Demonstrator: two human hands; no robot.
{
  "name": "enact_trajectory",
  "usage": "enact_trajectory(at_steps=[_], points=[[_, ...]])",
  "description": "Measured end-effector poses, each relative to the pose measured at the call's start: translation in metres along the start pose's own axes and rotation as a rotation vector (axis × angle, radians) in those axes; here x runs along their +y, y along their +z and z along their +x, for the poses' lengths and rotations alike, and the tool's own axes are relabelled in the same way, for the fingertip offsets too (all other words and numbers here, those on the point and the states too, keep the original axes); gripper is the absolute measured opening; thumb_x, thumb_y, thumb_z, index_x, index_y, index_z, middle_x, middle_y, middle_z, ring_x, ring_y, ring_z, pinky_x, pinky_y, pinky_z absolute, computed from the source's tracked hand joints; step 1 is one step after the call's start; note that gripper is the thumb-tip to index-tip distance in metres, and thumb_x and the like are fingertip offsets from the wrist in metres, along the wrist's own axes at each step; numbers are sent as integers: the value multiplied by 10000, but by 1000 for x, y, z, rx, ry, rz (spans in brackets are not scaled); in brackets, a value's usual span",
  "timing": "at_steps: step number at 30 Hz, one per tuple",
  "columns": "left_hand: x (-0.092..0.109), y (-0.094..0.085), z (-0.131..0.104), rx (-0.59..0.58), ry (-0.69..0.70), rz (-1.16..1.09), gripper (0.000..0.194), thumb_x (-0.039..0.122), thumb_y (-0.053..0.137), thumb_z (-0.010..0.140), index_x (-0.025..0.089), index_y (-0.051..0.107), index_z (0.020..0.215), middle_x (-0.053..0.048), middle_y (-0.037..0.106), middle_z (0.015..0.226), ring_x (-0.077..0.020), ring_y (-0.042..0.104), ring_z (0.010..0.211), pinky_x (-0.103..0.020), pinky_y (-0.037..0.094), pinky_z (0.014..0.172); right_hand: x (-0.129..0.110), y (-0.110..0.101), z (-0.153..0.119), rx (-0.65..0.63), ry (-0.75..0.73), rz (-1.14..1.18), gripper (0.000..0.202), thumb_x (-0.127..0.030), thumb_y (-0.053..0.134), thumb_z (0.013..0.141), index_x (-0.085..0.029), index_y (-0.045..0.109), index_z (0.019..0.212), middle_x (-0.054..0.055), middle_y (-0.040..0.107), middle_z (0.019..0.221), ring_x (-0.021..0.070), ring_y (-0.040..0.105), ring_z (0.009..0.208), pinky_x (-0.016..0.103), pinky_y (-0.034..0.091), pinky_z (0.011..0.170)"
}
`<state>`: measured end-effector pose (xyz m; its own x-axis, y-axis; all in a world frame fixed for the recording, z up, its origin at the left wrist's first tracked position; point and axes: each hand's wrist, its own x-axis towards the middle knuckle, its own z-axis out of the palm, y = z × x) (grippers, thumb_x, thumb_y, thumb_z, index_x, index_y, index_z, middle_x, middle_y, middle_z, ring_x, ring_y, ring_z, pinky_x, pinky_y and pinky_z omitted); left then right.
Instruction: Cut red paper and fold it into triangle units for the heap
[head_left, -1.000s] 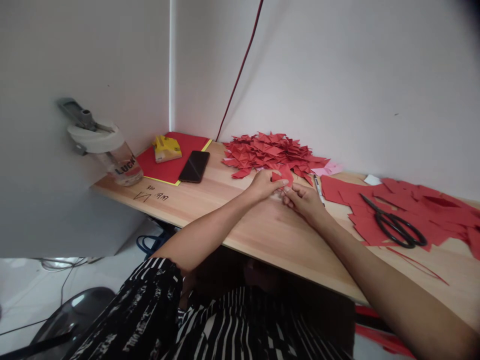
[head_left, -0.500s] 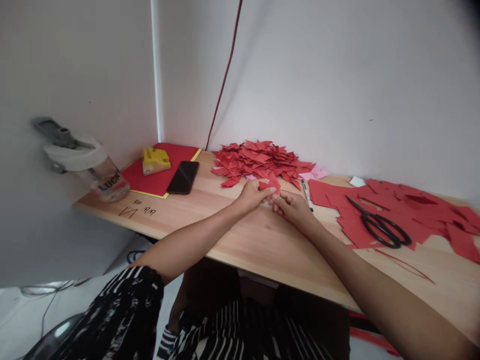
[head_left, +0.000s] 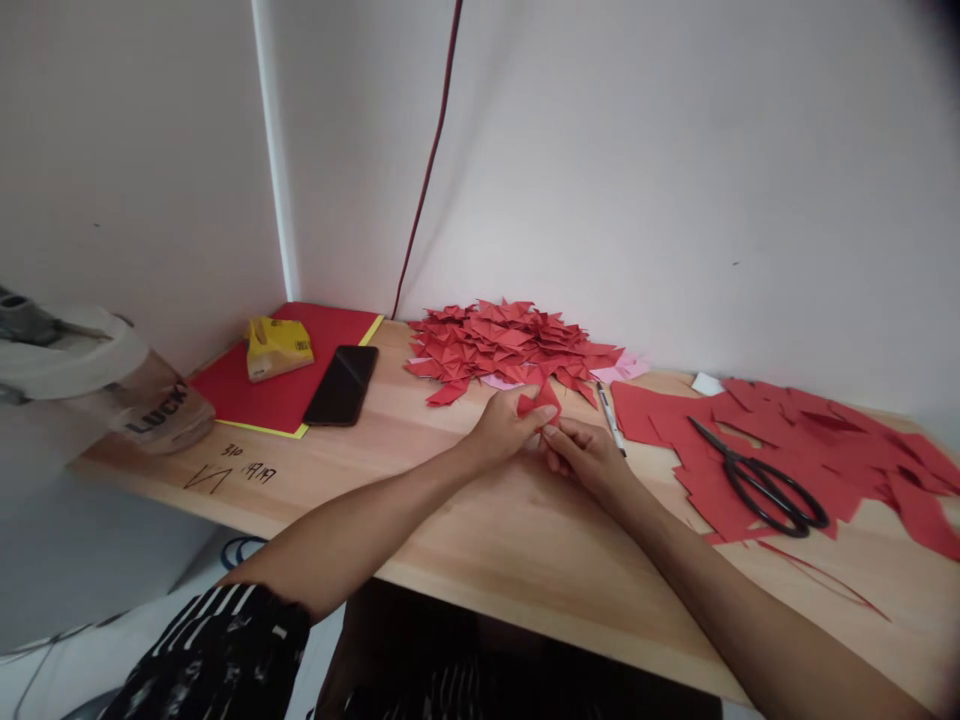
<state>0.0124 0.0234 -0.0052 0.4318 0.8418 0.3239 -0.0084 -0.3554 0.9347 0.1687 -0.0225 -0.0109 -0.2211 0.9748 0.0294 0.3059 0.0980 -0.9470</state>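
Between my two hands is a small folded red paper piece [head_left: 550,396], with a pointed tip standing up. My left hand [head_left: 504,424] pinches it from the left, thumb across its front. From the right, the closed fingers of my right hand [head_left: 586,452] meet its lower edge; the fingertips partly hide the paper there. Just behind my hands rises a heap of folded red paper pieces [head_left: 502,345], with pink paper [head_left: 630,366] showing under it. A pen [head_left: 611,418] lies right of my right hand.
Black-handled scissors [head_left: 765,488] rest on red paper sheets and scraps [head_left: 720,440] at the right. On the left are a phone [head_left: 341,386], a yellow packet [head_left: 279,348] on red card [head_left: 240,392], and a bottle marked LUCK [head_left: 169,415]. A wall stands behind the wooden table [head_left: 480,530].
My view has tilted up and shifted slightly, so the bottle sits nearer the left edge. Both hands stay on the red paper piece, whose tip now points up more distinctly.
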Motion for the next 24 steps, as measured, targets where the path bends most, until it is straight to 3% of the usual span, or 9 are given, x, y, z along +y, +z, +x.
enact_trajectory(at_steps=[6, 11, 16, 21, 24], points=[[0, -11, 1, 34, -60, -4, 281, 369, 582, 851, 165, 506, 673, 23, 553, 576, -104, 512, 569, -231, 400, 601, -5, 0, 14, -161, 141, 88, 439, -615, 544, 842, -192, 571, 726, -17, 552, 580, 81, 421, 426, 217, 272, 389], [2, -17, 4, 16, -142, -176, 341, 435, 680, 780, 158, 513, 669, 32, 536, 570, -87, 499, 528, -213, 380, 530, 2, 4, 18, -79, 40, 59, 380, -539, 519, 893, -186, 578, 765, -16, 548, 613, 85, 422, 474, 222, 299, 440], [5, -18, 3, -125, -152, -230, 352, 461, 716, 759, 143, 566, 733, 19, 584, 618, -101, 552, 574, -212, 405, 553, 4, 1, 12, -122, -39, -81, 374, -450, 482, 934, -180, 573, 691, -8, 543, 592, 98, 436, 510, 240, 329, 496], [8, -15, 4, -24, -189, -183, 352, 434, 673, 805, 143, 543, 653, 8, 581, 568, -93, 528, 559, -213, 411, 569, -2, -1, 11, -131, -26, -40, 359, -424, 463, 956, -183, 563, 710, -21, 525, 586, 98, 440, 528, 239, 333, 518], [9, -15, 5, -8, -227, -202, 338, 449, 666, 808, 146, 563, 699, 32, 550, 544, -69, 447, 482, -199, 357, 490, -3, 0, 11, -118, -8, 13, 357, -436, 472, 953, -186, 564, 715, -27, 514, 578, 97, 431, 523, 239, 328, 513]])
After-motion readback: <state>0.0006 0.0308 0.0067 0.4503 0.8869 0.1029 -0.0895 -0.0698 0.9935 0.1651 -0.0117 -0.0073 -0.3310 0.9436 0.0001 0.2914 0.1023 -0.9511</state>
